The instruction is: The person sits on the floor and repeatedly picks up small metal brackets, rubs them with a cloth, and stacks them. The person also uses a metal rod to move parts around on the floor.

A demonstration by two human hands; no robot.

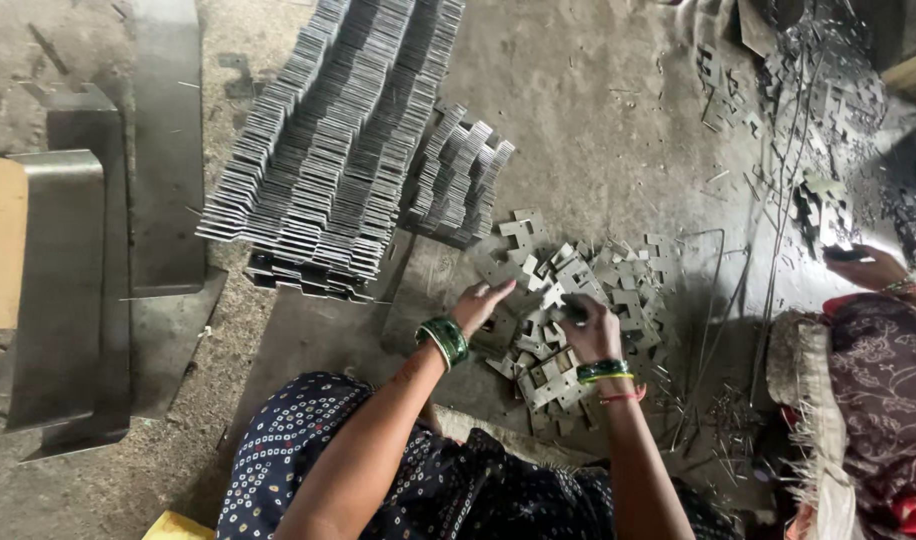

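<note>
Head view, looking down at a concrete floor [598, 130]. Loose pile of flat stamped metal plates [578, 300], notched and cross-shaped, lies straight ahead of the seated person, just beyond the knees and under both hands. Left hand [481, 303] rests at the pile's left margin, fingers together and stretched flat toward the plates, palm down, holding nothing that I can see. Right hand [590, 328] sits on the middle of the pile, fingers curled narrow about a small plate; whether it is fully gripped or only pinched is hard to tell. Right hand is the nearer to the bulk of the pile; the pile spreads rightward and away from it. Green bangles [445, 340] on the left wrist. Farther out and to the left, long neat rows of stacked plates [328, 150] run with their long axis away from the person, slanting toward the far edge of the floor. Bent sheet-metal pieces [88, 280] lie at the left edge. A co-worker's hand [863, 265] works at the right edge, well apart.
</note>
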